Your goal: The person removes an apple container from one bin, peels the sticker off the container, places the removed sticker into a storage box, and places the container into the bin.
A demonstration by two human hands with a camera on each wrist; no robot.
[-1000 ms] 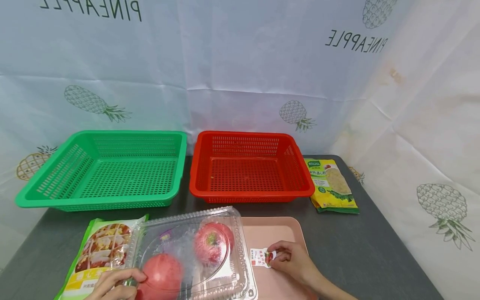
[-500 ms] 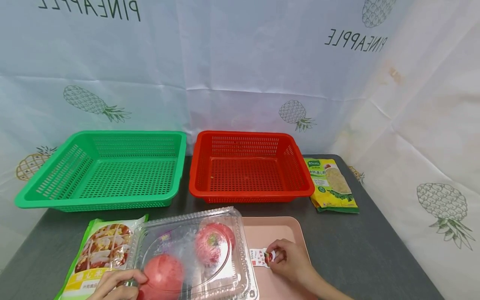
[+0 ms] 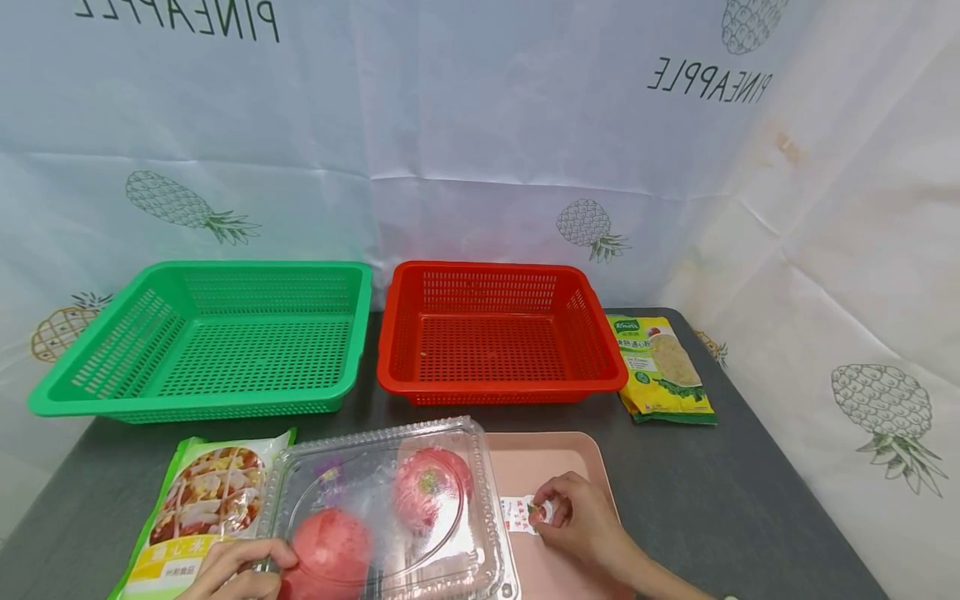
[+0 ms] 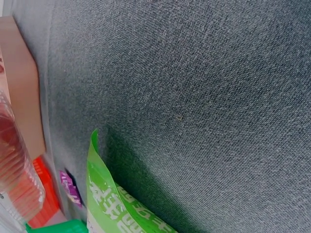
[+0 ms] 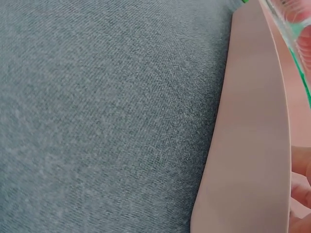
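The left hand (image 3: 236,572) is partly closed, with its fingers bent at the left edge of a clear plastic box (image 3: 382,467), and grips that edge. Two round red fruits (image 3: 433,490) show through the plastic, one near the hand and one toward the far right corner. The box sits at an angle: its left side overlaps a green and white food bag (image 3: 213,492), and its right side overlaps a pink tray (image 3: 555,462). Whether the box touches the tray cannot be told

The right hand (image 3: 583,527) is nearly closed, with thumb and fingertips brought together, and pinches the right end of a small white packet (image 3: 517,515) with a red printed picture. The packet is over the tray, just beside the right edge of the box; contact between packet and tray cannot be confirmed. The right wrist view shows part of this hand on the inner side of the tray wall

A green basket (image 3: 201,410) is at the back left of the dark table (image 3: 735,500), and a red basket (image 3: 502,387) is just beside it on the right. A yellow packet (image 3: 663,367) lies against the right side of the red basket. A small purple item (image 4: 71,188) appears near the bag in the left wrist view. A pineapple-print cloth (image 3: 465,125) hangs behind the baskets
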